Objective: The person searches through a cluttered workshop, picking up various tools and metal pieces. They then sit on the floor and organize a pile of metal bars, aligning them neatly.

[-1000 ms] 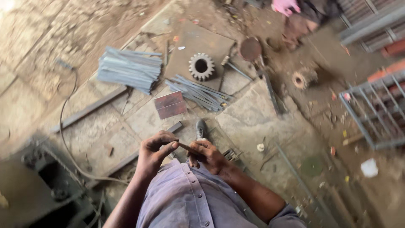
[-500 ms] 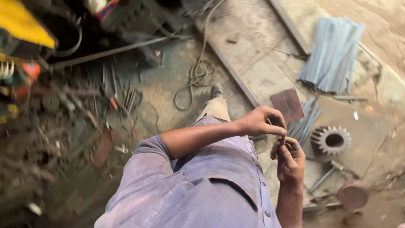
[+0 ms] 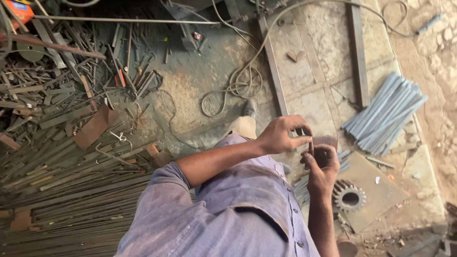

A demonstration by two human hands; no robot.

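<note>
both hands meet in front of the person's chest. the left hand (image 3: pixel 281 135) pinches the top of a thin dark metal rod (image 3: pixel 311 148), which stands nearly upright; the right hand (image 3: pixel 323 169) closes round its lower end from below. on the dusty stone floor (image 3: pixel 314 43) lie a grey toothed steel gear (image 3: pixel 349 196) just beyond the right hand, and a bundle of pale flat metal strips (image 3: pixel 386 116) farther off.

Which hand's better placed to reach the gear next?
Probably right: the right hand is just beside the gear; the left hand is farther, though both pinch a small piece.
</note>
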